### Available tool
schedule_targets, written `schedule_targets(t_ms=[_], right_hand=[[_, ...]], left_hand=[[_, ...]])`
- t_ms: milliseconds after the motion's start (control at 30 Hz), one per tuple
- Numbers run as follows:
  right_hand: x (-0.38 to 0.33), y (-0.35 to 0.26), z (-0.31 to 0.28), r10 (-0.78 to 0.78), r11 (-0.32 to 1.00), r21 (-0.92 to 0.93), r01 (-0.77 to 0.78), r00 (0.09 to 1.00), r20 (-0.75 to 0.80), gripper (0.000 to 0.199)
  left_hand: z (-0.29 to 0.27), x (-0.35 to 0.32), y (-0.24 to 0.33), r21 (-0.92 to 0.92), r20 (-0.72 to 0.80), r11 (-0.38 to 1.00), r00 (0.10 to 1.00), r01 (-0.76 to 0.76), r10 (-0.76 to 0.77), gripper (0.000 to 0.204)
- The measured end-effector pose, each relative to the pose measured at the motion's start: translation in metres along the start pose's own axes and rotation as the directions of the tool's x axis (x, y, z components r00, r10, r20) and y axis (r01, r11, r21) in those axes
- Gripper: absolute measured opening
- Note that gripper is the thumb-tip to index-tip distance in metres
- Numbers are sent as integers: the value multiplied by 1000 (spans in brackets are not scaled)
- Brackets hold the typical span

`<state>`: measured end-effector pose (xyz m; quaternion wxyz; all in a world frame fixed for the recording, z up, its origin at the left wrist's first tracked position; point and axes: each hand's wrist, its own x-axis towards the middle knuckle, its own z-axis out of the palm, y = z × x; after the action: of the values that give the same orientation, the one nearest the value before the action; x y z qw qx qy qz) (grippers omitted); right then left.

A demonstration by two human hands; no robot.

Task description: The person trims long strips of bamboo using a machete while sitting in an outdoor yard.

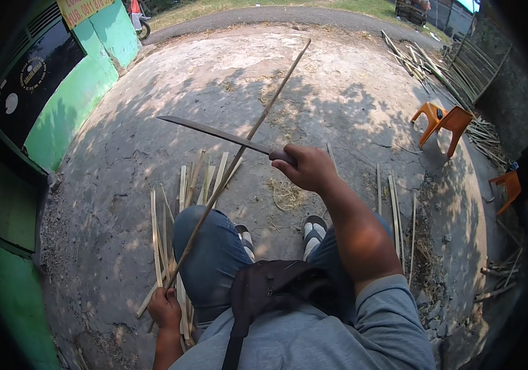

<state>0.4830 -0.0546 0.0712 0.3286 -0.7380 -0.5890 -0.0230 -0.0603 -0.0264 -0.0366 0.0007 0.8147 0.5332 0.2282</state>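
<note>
My right hand (306, 166) is closed round the handle of a machete (215, 132), whose long dark blade points to the left. That blade crosses a long thin bamboo strip (276, 92) at about its middle; whether it cuts in or only touches, I cannot tell. The strip slants from low left up to the far right, passing over my left knee. Near its lower end my left hand (165, 307) grips it. Beside my left leg several pale split bamboo strips (155, 234) lie on the ground, partly hidden by the leg.
More thin strips (394, 213) lie right of my right leg. Fibre shavings (287, 194) are scattered ahead of my feet. An orange plastic stool (439, 123) stands at the right, near a bamboo pile (421, 65). A green wall (67, 123) runs along the left.
</note>
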Motion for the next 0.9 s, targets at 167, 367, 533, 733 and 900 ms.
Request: schedule_targets(t_ms=[167,367,533,733,900], right_hand=[[-4,-14,7,63,998,7,-63,998,15,47],[-7,-37,4,-178,981,-43,187,969,172,44],[-2,-28,-3,-210,973,-52,225,957,200,44],[-1,-10,-1,-57,998,-26,58,998,11,46],[-7,-21,1,-55,997,-51,59,996,76,47]], left_hand=[[-1,-1,-3,-1,12,1000,1000,0,0,53],[5,-4,-1,-38,6,999,1000,16,-16,53],[11,-2,-7,-26,12,1000,1000,5,-5,52],[13,-5,-8,-18,21,1000,1000,17,-17,52],[2,-3,-1,-14,2,1000,1000,3,-3,51]])
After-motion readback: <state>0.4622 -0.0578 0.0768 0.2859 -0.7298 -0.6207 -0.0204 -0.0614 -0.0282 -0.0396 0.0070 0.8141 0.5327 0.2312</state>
